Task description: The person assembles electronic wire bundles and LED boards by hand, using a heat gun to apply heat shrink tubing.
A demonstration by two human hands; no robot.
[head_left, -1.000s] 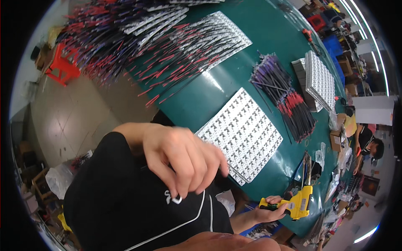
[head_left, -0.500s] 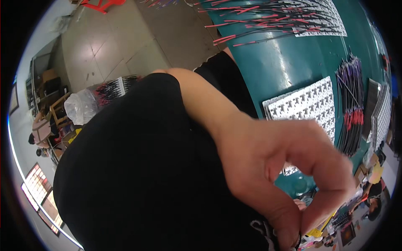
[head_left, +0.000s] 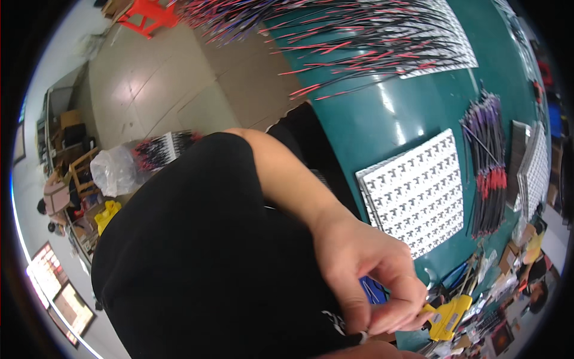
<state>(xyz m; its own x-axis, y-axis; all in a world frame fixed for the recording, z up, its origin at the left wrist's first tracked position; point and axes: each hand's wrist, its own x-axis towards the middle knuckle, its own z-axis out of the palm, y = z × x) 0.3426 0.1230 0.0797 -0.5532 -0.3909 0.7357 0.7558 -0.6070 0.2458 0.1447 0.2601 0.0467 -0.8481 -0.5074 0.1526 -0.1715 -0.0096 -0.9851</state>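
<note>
My left hand point(head_left: 373, 272) reaches in from the left, its back up. Thumb and fingertips are pinched together beside my black shirt point(head_left: 197, 251). A small pale bit shows at the fingertips; I cannot make out what it is. A strip of skin at the lower edge looks like my right hand point(head_left: 379, 352), its fingers cut off by the frame. Just beyond my left hand lies a stack of white panels point(head_left: 412, 191) with rows of dark shapes. A yellow hand tool point(head_left: 449, 317) is right of my fingertips, and a blue item point(head_left: 373, 290) shows through the finger gap.
Black wires with red ends point(head_left: 359, 51) overhang the green table point(head_left: 353, 125). A wire bundle point(head_left: 487, 173) and more panels point(head_left: 532, 173) lie to the right. An orange stool point(head_left: 146, 17) and a clear bag point(head_left: 116, 170) are at left. Other people are in the background.
My left hand has drawn down and left, away from the panels, still pinched. The view has shifted, showing the yellow tool and more of the panel stack and wires.
</note>
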